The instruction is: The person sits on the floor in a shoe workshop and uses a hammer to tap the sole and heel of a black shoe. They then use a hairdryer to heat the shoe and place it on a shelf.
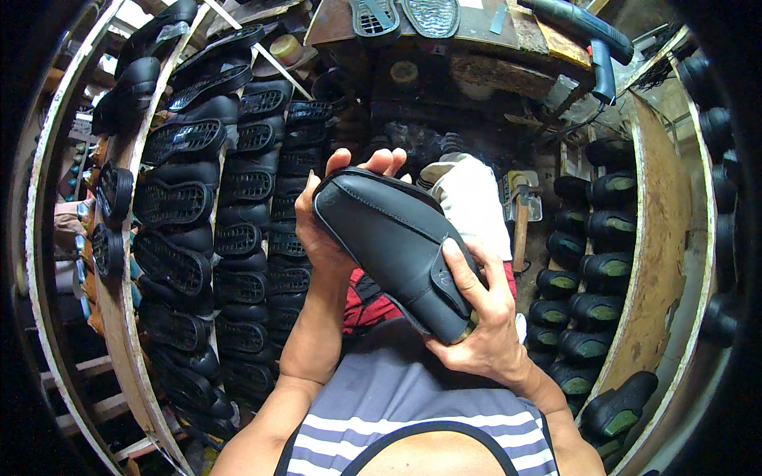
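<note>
Black shoe (385,234) between bare fingers (496,278)

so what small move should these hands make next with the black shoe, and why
Probably a slow roll of the smooth black leather-look shoe to show its underside. The bare left hand cradles one end and the bare right hand grips the other, so a turn looks well supported, while the underside mostly faces away from view.
</note>
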